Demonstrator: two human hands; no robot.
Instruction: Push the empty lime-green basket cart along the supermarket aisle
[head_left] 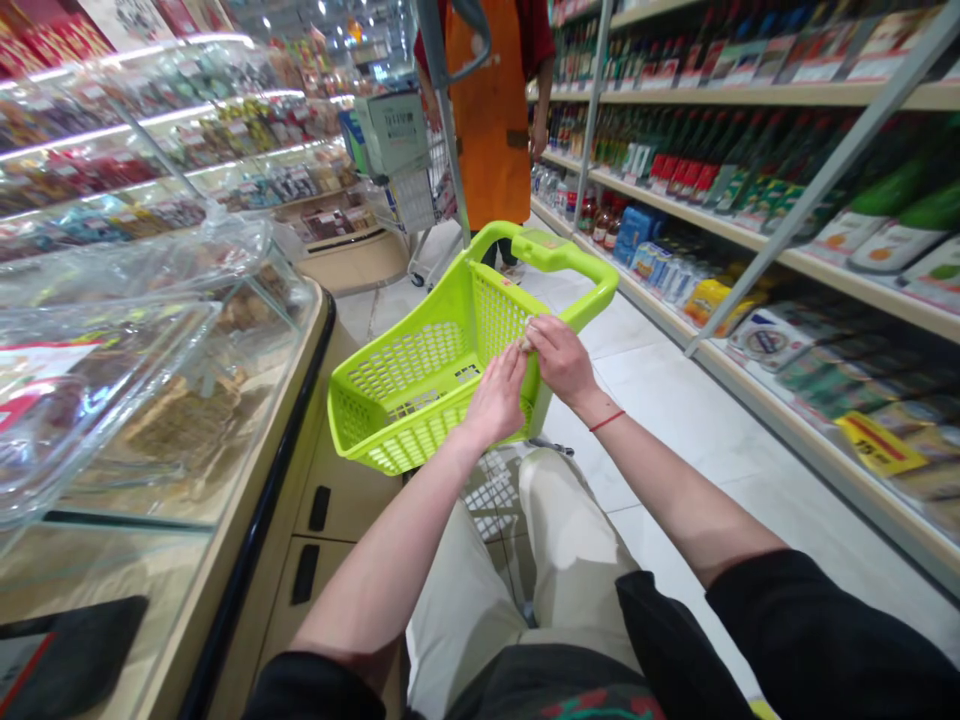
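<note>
A lime-green shopping cart basket (397,435) with perforated walls stands in front of my legs; only a few patches of floor show through its bottom. Its looped handle (600,285) rises at the far right side. Over the near right rim, my left hand (497,392) and my right hand (562,362) meet at the fingertips. The fingers of both are closed, pinching around a small pale thing (529,325) too small to name. A red string bracelet (607,421) circles my right wrist.
On the left runs a glass-sided display counter (300,330) with plastic-wrapped food. Shelves of bottles and cans (690,240) line the right side. Ahead stand a person in an orange apron (491,110) and a metal cart (412,200) carrying a box. Pale tiled floor (645,400) lies between.
</note>
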